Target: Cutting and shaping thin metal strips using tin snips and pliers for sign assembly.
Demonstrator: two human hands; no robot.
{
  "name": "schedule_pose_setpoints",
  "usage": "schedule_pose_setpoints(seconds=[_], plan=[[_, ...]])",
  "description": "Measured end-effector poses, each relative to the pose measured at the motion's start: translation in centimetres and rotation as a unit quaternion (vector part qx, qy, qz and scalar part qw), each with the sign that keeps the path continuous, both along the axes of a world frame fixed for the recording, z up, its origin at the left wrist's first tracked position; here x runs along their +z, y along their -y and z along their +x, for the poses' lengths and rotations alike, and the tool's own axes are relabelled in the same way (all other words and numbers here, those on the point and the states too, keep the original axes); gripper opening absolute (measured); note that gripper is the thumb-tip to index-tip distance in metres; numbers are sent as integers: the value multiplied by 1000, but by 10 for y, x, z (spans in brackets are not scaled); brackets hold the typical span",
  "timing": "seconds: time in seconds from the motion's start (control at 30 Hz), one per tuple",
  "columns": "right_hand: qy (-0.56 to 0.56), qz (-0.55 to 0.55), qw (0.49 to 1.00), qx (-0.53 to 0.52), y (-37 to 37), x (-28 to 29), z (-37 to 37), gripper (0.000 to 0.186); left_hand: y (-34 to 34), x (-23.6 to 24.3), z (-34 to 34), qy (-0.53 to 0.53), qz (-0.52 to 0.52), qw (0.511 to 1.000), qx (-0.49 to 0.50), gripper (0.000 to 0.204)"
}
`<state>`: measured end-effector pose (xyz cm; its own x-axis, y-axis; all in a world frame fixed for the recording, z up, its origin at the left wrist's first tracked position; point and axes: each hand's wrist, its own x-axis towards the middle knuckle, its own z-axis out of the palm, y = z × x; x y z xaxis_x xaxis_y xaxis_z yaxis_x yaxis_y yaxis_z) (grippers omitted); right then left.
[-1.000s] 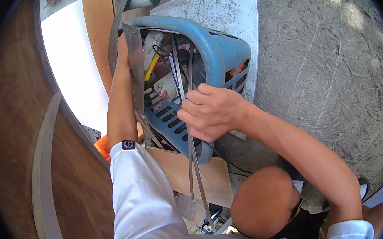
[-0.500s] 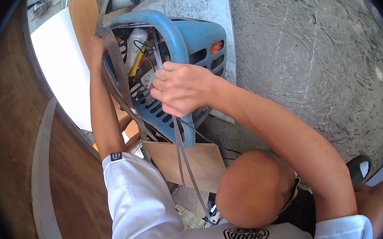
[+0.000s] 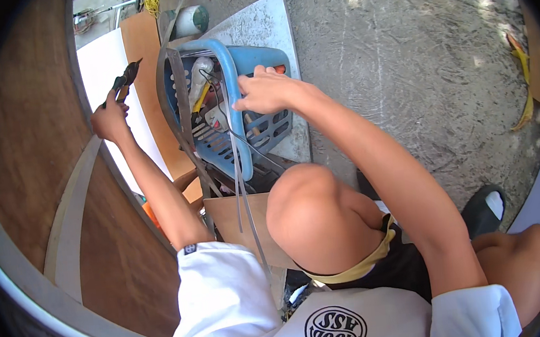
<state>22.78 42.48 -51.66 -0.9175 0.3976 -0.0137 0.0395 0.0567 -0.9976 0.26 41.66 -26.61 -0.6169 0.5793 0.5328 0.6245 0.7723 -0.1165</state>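
Observation:
Raised at the left, my left hand [image 3: 110, 121] grips dark-jawed pliers [image 3: 126, 80] with a trace of orange on the handles. Their pointed end is up and to the right, over a white and brown sheet. My right hand [image 3: 268, 91] is at the rim of a blue plastic basket [image 3: 228, 63], fingers apart and bent; whether it touches the rim I cannot tell. Thin flat strips [image 3: 236, 165] hang down just below its fingertips. Inside the basket lie a yellow-handled tool [image 3: 200, 99], a clear plastic-wrapped item [image 3: 201, 75] and a dark cord.
A curved brown wooden panel [image 3: 16, 126] fills the left side. Long grey strips [image 3: 165, 68] stand along the basket's left. A plywood piece [image 3: 236, 216] lies below the basket, before my bent knee [image 3: 310, 219]. Rough concrete floor [image 3: 391, 81] stretches to the right.
My left hand has moved from the basket's edge out to the left and now shows pliers. My right hand has loosened from the strips and moved slightly up and right. The view has shifted.

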Motion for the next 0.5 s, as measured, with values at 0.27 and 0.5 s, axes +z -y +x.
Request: schedule_pose_setpoints(seconds=[0.27,0.5], plan=[[-91,-167,982,11,-11,78,47,108,83,-39,196,535,504,671,-94,28],[-356,-388,850,20,-9,138,165,64,59,-34,339,791,443,419,-47,27]])
